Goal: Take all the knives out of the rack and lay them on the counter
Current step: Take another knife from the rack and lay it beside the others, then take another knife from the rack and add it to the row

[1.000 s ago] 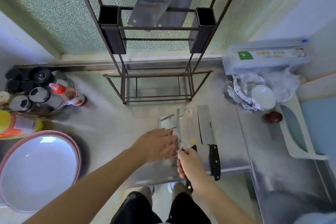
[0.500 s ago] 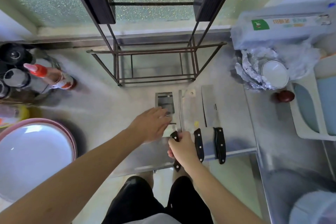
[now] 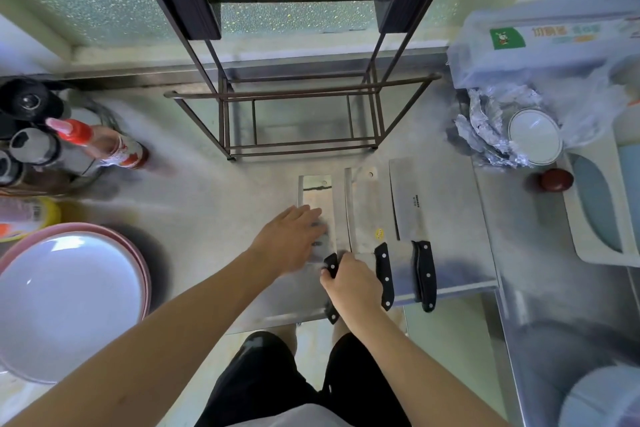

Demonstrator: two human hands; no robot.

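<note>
Three cleavers with black handles lie side by side on the steel counter point(image 3: 214, 204), in front of the dark metal rack point(image 3: 298, 87). The left cleaver point(image 3: 317, 198) lies flat; my left hand point(image 3: 291, 239) rests open and flat on its blade, and my right hand point(image 3: 349, 284) is closed round its handle at the counter's front edge. The middle cleaver point(image 3: 367, 208) and the right cleaver point(image 3: 407, 198) lie free, handles toward me. A blade still hangs high in the rack at the frame's top edge, mostly cut off.
Sauce bottles point(image 3: 100, 146) and jars stand at the left, with a stack of plates point(image 3: 69, 295) in front of them. At the right are a boxed wrap roll point(image 3: 540, 42), crumpled foil round a white bowl point(image 3: 533, 135), a dark red fruit point(image 3: 556, 180) and a white tray point(image 3: 602, 218).
The left cleaver went from standing on edge to lying flat on the counter. My left hand now presses flat on its blade. The view tilted down, so the rack's top left the frame.
</note>
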